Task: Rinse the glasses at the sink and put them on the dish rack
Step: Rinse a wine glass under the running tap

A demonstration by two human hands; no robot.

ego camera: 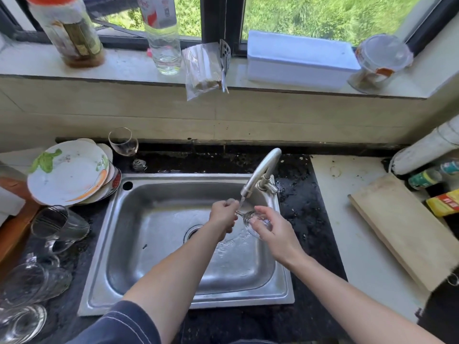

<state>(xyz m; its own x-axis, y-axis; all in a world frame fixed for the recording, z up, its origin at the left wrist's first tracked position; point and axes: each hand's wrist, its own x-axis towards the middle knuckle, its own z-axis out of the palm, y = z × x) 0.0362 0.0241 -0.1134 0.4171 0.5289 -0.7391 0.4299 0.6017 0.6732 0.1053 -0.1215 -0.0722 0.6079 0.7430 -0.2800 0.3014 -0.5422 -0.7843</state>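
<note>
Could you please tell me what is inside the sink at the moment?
Inside the sink, the left hand and right hand hold a glass under the tap's stream; water pools on the bottom. The left arm covers part of the drain.

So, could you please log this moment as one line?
step: rinsing | wine glass: under faucet stream, over sink | left hand: grips stem | right hand: holds bowl
</note>
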